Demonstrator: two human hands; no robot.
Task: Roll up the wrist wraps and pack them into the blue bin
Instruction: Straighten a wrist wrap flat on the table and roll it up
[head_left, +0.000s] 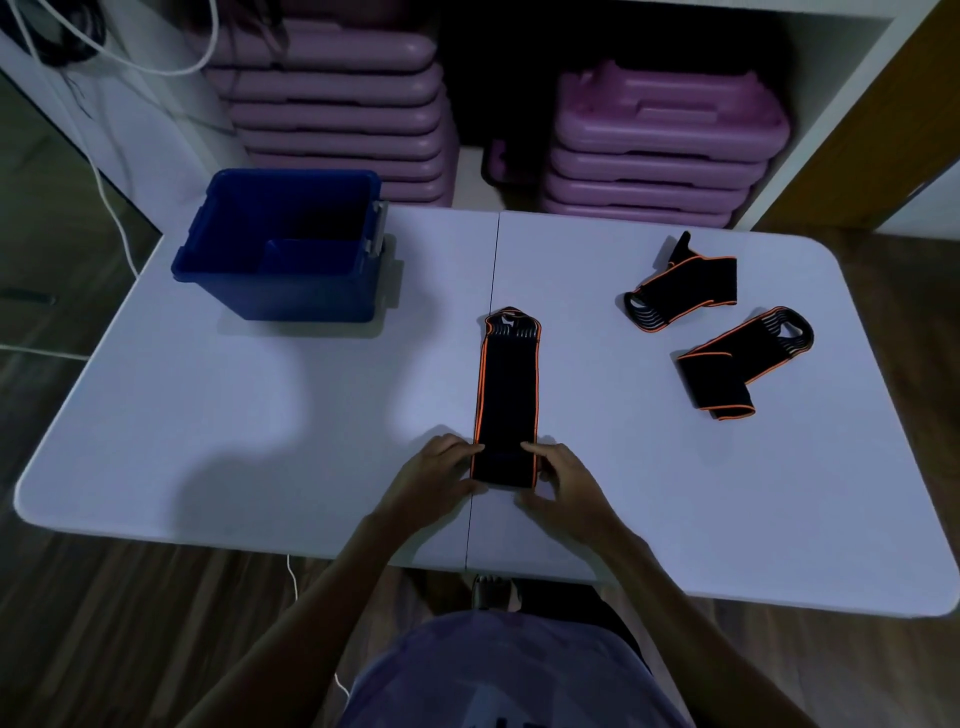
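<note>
Bin (283, 291) far left on table (208, 415) — flat wrap (506, 395) centre, two wraps (717, 322) right.

The scene is dimly lit, with a cool bluish cast. A broad soft shadow is thrown across the near left of the tabletop (649, 493). Straight edges are bowed by wide-angle distortion toward the corners. Focus is fairly sharp throughout.

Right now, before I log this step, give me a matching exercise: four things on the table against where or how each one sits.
Things:
1. blue bin
2. flat wrist wrap
3. far folded wrap
4. near folded wrap

States:
A. right side, closer to the person
B. far left of the table
C. stretched out straight, near end held by both hands
D. right side, nearer the shelves

Pairs: 1-B, 2-C, 3-D, 4-A
</note>
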